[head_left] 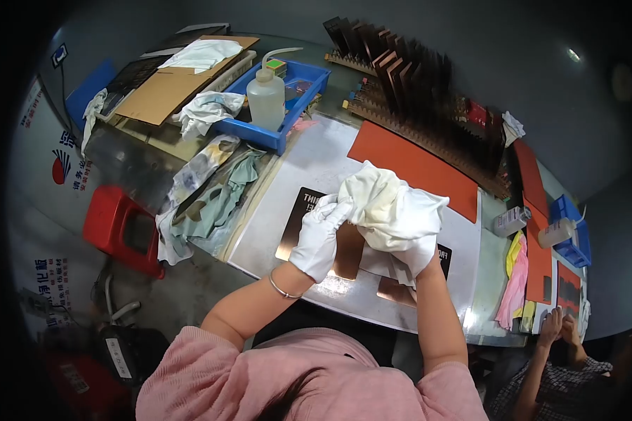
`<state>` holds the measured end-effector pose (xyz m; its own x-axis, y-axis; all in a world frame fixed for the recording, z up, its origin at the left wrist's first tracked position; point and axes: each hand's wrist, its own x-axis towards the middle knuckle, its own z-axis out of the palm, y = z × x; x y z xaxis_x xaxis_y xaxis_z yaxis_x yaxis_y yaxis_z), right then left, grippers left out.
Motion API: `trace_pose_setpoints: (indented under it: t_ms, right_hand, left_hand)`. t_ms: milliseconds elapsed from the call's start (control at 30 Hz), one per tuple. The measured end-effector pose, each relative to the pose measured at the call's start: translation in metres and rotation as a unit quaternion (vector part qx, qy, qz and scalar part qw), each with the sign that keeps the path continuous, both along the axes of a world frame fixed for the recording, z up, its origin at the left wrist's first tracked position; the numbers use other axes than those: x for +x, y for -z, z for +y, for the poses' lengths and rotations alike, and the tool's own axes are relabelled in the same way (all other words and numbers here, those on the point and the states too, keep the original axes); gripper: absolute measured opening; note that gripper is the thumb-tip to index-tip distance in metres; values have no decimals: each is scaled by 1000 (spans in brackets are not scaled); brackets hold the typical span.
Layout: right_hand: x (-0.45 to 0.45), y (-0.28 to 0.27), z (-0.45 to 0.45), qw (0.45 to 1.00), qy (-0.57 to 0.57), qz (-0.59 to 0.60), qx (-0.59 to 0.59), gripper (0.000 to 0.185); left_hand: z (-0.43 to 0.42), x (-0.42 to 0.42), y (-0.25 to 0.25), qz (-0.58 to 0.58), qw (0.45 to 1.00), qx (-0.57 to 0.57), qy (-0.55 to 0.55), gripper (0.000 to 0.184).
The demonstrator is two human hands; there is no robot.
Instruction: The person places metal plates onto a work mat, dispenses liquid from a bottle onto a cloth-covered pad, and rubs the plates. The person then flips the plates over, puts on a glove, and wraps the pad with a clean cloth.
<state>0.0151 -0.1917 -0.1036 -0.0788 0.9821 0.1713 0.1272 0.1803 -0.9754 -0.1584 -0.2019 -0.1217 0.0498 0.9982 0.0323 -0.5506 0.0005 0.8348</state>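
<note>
A bunched white cloth [390, 210] is held up over the work surface between my two hands. My left hand [319, 235], in a white glove, is closed with its fingertips pinching the cloth's left edge. The cloth lies over my right hand [421, 257], also gloved, which holds it from below; its fingers are hidden in the folds. Beneath my hands lie flat copper-coloured plates with black areas and mirrored lettering: a left plate [288, 242], partly covered by my left hand, and a lower plate [396, 292]. Another plate [444, 258] shows beside my right wrist.
An orange-red sheet [414, 168] lies behind the cloth, before a rack [428, 144] of upright dark plates. At left, a blue tray [281, 140] holds a squeeze bottle [265, 98]. Rags [225, 182] hang by a red stool [123, 230]. At right, another person's hands [560, 324] work.
</note>
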Motion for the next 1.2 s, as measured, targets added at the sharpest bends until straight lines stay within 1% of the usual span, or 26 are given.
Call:
trace_pose_setpoints:
  t_ms: [67, 133, 267, 300, 333, 367, 400, 433, 467, 500, 533, 600, 667, 733, 767, 800, 833, 867, 900, 933, 967, 1000, 1067, 1133, 1167, 1200]
  right_hand:
    - [10, 7, -1, 968, 44, -214, 123, 44]
    - [8, 6, -1, 951, 50, -281, 122, 43]
    - [-5, -16, -4, 837, 75, -529, 119, 39]
    - [0, -7, -12, 838, 83, -491, 223, 31]
    - [1, -7, -12, 839, 83, -491, 221, 31]
    - [1, -7, -12, 960, 24, -266, 84, 27]
    - [0, -9, -12, 997, -37, -19, -61, 22]
    - [-3, -12, -15, 997, -37, -18, -64, 22]
    - [-10, -23, -21, 968, -25, 202, -147, 20]
    - [-14, -29, -24, 884, -11, 412, -219, 18]
    - [-8, -27, -21, 884, -10, 414, -218, 18]
    - [12, -24, -9, 976, -13, 121, -181, 16]
    - [12, -49, -12, 974, -5, 84, -210, 17]
    - [9, -60, -19, 959, -74, 90, -260, 22]
    - [8, -56, -20, 967, -131, -45, -213, 26]
    - [-6, -79, -18, 911, -190, -301, -207, 33]
    - [-4, -71, -19, 927, -228, -272, -119, 29]
    - [-5, -70, -25, 934, -261, -241, -29, 26]
    - [-6, -75, -34, 950, -212, -88, -212, 33]
    - [-2, -79, -36, 953, -203, -88, -208, 33]
    - [1, -82, -38, 942, -199, -109, -247, 37]
    - [5, -83, -41, 929, -195, -126, -289, 41]
    - [13, -80, -42, 927, -178, -72, -323, 41]
    - [24, -62, -33, 945, -181, -174, -212, 37]
    - [34, -54, -30, 930, -130, -35, -342, 35]
    - [43, -41, -26, 928, -14, 70, -366, 30]
  left_hand:
    - [-1, 1, -1, -33, 999, 5, -15, 18]
    - [-3, 2, 3, 39, 999, 31, -18, 22]
    - [-7, 10, 6, 19, 1000, -7, -13, 19]
    - [-9, 10, 7, 20, 1000, -10, -10, 19]
    - [-8, 7, 6, 119, 992, 31, -33, 18]
    - [-9, 6, 7, 215, 972, 69, -57, 18]
    - [-11, 7, 9, 216, 973, 65, -57, 18]
    - [-12, 9, 12, 233, 966, 96, -50, 20]
    - [-12, 10, 15, 251, 959, 127, -41, 22]
    - [-10, 5, 16, 306, 944, 120, 30, 27]
    - [-6, -2, 14, 307, 944, 120, 32, 27]
    - [3, -17, -14, 199, 975, -30, 95, 24]
    - [19, -33, -59, 146, 988, -35, 46, 32]
    - [53, -33, -60, 287, 917, 268, 75, 60]
    - [58, -26, -67, 257, 909, 265, 194, 76]
    - [62, -15, -75, 223, 887, 262, 307, 92]
    - [67, -5, -70, 150, 868, 204, 426, 99]
    - [67, 4, -71, 135, 841, 188, 490, 91]
    - [69, 6, -73, 197, 808, 159, 531, 85]
    - [69, 9, -76, 258, 769, 127, 570, 79]
    - [66, 11, -71, 271, 785, 154, 536, 52]
    - [67, 13, -69, 272, 777, 158, 545, 52]
    - [66, 12, -71, 227, 826, 106, 504, 29]
    - [62, 2, -82, 163, 884, 164, 406, 14]
    - [59, -7, -88, 137, 900, 141, 389, 19]
    - [56, -17, -93, 112, 915, 118, 369, 23]
